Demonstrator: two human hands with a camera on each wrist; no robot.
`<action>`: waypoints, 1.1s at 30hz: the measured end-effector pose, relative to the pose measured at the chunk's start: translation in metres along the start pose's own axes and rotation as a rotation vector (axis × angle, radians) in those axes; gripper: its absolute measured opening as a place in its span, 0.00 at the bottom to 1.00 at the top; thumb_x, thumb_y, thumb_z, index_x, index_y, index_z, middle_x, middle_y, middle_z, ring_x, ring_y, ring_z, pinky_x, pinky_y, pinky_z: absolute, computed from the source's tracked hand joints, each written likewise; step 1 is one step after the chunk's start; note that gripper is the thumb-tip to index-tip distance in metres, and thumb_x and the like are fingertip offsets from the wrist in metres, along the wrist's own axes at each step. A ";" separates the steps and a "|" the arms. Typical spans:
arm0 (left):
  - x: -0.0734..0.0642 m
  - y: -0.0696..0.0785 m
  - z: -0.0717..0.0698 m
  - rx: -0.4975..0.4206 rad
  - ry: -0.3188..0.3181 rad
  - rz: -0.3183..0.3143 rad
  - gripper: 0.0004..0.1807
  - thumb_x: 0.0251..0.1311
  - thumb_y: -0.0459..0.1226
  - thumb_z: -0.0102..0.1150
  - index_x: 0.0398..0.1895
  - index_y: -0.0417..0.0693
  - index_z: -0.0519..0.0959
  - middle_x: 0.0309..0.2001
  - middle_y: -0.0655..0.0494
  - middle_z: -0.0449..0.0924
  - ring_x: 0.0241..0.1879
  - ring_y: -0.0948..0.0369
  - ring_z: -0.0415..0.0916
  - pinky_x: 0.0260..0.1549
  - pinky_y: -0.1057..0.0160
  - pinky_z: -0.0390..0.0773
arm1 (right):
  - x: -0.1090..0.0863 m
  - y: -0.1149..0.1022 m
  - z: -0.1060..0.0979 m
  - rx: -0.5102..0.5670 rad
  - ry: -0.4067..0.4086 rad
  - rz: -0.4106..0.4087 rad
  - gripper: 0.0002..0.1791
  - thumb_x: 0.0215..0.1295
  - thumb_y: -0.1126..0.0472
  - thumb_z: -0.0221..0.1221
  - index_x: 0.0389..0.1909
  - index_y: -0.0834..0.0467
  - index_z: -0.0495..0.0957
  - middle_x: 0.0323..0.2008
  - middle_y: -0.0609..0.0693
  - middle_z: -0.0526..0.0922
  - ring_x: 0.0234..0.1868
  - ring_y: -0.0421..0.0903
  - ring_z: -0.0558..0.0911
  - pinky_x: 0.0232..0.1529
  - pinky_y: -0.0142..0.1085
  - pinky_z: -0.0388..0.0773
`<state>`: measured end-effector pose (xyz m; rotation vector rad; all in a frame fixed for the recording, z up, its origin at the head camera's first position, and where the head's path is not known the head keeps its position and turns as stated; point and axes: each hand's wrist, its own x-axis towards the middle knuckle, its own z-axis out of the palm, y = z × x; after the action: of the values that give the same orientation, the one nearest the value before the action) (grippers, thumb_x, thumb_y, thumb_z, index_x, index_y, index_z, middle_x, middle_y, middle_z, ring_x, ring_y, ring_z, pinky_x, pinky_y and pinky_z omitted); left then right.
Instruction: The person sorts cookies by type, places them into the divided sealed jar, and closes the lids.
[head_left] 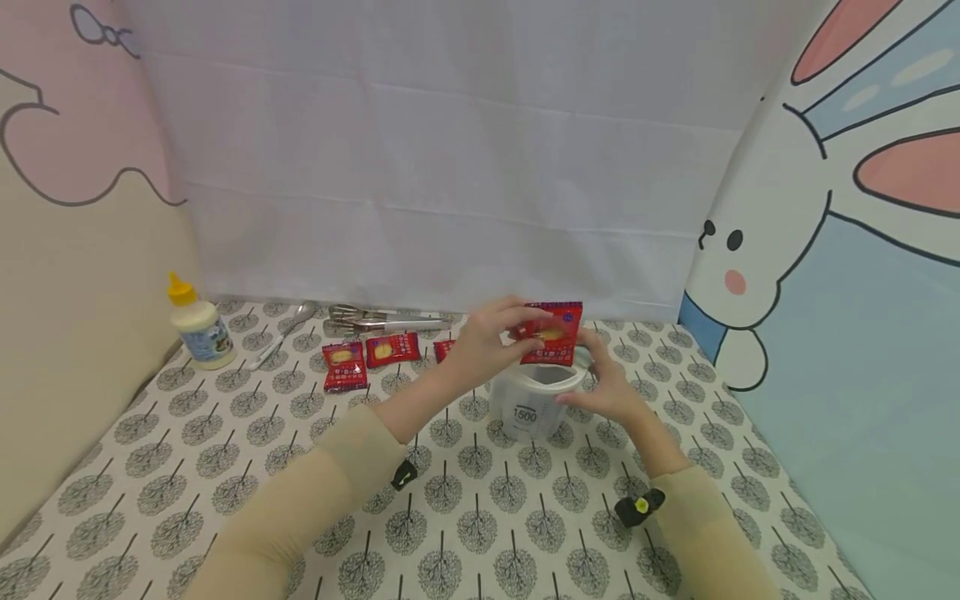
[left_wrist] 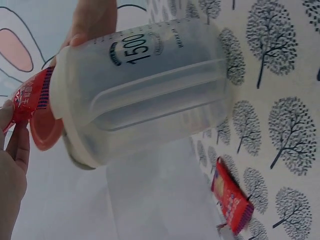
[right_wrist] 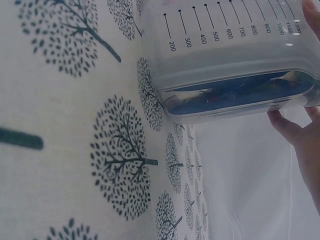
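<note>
My left hand [head_left: 491, 340] pinches a red snack packet [head_left: 557, 340] by its side, with the packet upright just over the mouth of a clear plastic measuring jug [head_left: 525, 410]. My right hand [head_left: 609, 390] grips the jug near its rim, thumb at the front. Standing on the table, the jug has a white rim and a 1500 mark. In the left wrist view the packet [left_wrist: 36, 94] is right at the jug's mouth, next to a reddish flap [left_wrist: 46, 131]. Graduation lines run along the jug wall [right_wrist: 220, 50] in the right wrist view.
Two red packets [head_left: 345, 367] [head_left: 393, 349] lie left of the jug, and a third packet [head_left: 443, 350] sits partly behind my left hand. Farther back are a whisk [head_left: 347, 313], metal-handled utensils [head_left: 397, 325] and a spoon [head_left: 285, 333]. A yellow-tipped bottle [head_left: 202, 329] stands far left.
</note>
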<state>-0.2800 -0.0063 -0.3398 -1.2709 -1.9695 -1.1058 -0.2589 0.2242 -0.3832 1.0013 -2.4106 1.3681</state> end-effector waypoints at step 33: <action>-0.108 -0.058 -0.123 0.204 -0.362 -0.448 0.35 0.54 0.41 0.66 0.66 0.54 0.66 0.64 0.54 0.69 0.64 0.51 0.63 0.62 0.44 0.65 | -0.001 -0.001 0.001 -0.037 0.019 -0.023 0.57 0.34 0.73 0.71 0.68 0.63 0.50 0.62 0.69 0.60 0.57 0.65 0.69 0.56 0.62 0.68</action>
<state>-0.2878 -0.1751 -0.3812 -0.9978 -2.6573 -0.8758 -0.2576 0.2236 -0.3829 0.9983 -2.3940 1.3152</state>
